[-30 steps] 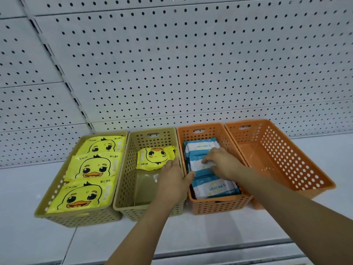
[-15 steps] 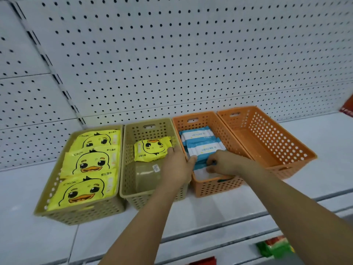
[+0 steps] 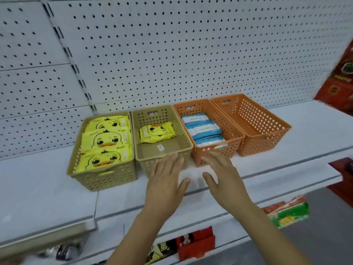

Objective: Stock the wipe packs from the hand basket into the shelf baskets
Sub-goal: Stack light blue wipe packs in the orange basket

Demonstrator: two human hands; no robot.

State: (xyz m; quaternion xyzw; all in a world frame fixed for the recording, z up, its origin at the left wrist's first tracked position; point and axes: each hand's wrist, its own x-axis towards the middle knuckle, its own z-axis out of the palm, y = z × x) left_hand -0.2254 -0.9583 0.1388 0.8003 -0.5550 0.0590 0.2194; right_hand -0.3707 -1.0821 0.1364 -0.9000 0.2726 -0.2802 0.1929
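Both hands have drawn back from the baskets — left hand and right hand hover spread, holding nothing. Leftmost, an olive perforated plastic basket holds three yellow duck-print wipe packs; its olive twin, one smaller pack; the orange plastic basket, blue-and-white packs.

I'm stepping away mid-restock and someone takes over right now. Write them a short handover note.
Left hand and right hand: both open, holding nothing, in front of the two middle baskets.
Far-left olive basket: three large duck packs, looks full.
Second olive basket: one small duck pack, room left.
Left orange basket: stacked blue packs.
Right orange basket: no packs.
Hand basket not in view.
Left to do: probably fetch more packs, fill the second olive and right orange baskets.
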